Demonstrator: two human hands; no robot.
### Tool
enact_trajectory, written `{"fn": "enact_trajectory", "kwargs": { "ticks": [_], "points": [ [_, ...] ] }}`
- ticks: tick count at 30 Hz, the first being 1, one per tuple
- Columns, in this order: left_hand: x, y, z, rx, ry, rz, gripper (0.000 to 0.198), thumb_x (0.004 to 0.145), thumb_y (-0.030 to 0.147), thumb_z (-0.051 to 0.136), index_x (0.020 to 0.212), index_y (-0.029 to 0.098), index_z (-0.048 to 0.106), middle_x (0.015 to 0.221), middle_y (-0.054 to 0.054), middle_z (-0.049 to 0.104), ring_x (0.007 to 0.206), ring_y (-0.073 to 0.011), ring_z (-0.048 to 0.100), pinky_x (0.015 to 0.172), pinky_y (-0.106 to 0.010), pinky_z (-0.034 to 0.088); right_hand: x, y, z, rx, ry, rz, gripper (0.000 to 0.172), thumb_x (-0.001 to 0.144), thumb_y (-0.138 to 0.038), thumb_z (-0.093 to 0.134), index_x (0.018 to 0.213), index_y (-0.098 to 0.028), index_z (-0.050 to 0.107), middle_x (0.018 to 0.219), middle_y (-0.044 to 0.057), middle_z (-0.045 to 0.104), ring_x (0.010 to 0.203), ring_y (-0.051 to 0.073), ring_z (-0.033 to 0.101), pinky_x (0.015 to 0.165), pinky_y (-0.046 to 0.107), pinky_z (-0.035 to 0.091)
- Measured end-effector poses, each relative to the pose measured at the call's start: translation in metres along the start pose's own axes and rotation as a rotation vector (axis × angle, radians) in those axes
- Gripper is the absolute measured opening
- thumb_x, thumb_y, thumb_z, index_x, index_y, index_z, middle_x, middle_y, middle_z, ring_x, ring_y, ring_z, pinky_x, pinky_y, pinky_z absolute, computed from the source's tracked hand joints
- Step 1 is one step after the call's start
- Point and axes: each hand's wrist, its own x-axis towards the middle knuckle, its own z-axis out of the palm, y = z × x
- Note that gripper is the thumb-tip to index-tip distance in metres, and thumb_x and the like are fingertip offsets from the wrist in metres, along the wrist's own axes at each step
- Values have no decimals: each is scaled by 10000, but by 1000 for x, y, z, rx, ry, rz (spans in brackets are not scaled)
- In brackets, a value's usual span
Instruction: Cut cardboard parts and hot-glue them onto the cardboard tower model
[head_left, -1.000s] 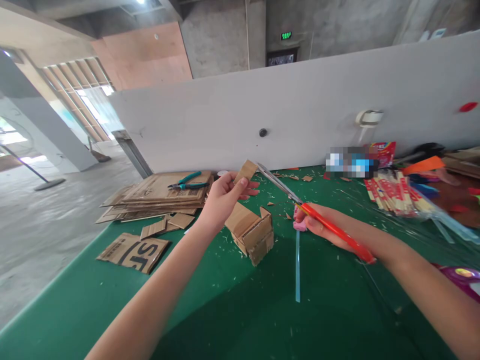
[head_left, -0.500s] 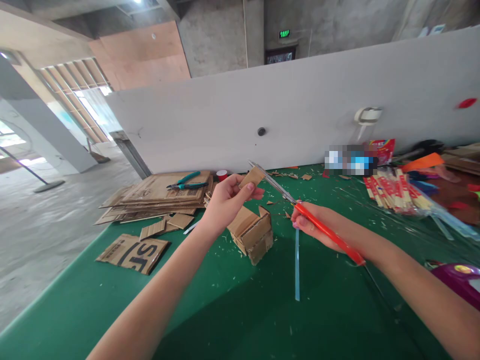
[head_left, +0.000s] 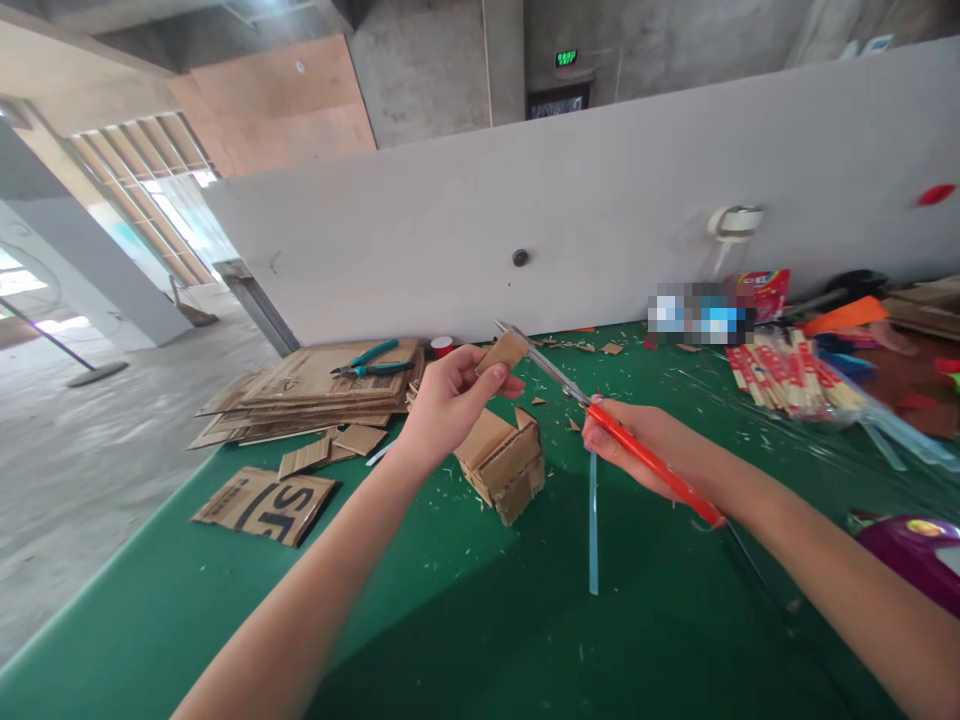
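Note:
My left hand [head_left: 457, 400] pinches a small piece of cardboard [head_left: 504, 352] between thumb and fingers above the table. Red-handled scissors [head_left: 637, 445] are in my right hand [head_left: 626, 440], their silver blades pointing up and left against the cardboard's right edge. Below the hands stands a small cardboard box [head_left: 499, 465] with rough edges. A translucent bluish stick [head_left: 594, 530] extends downward from beneath my right hand; whether it touches the fingers cannot be seen.
At left lie stacked cardboard sheets [head_left: 300, 385] with teal-handled pliers [head_left: 371, 362] on top, and a printed cardboard piece [head_left: 266, 505]. Wrapped sticks [head_left: 787, 375] and a purple object [head_left: 911, 550] are at right. Scraps litter the green table [head_left: 450, 640]; a grey panel [head_left: 420, 240] borders it behind.
The whole view has shifted slightly. Both hands, the cardboard piece and the scissors keep nearly the same positions relative to each other.

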Motion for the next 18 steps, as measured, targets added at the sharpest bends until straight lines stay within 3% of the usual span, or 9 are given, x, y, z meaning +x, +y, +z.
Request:
{"fn": "enact_trajectory", "kwargs": {
  "ticks": [8,18],
  "points": [
    [-1,4,5,-5,53,4,188,842,348,586,812,163,586,735,-44,716,725,-160,684,718,-279,520,-1,-2,1,-21,49,-7,372,854,-569,419,726,-222,456,641,5,513,578,160,483,597,327,397],
    [-1,5,5,-68,81,27,216,824,372,606,791,160,587,730,-40,706,708,-161,680,715,-285,515,0,-2,6,41,22,-52,407,823,-618,436,888,-224,518,744,31,572,620,179,525,625,345,430]
  ]
}}
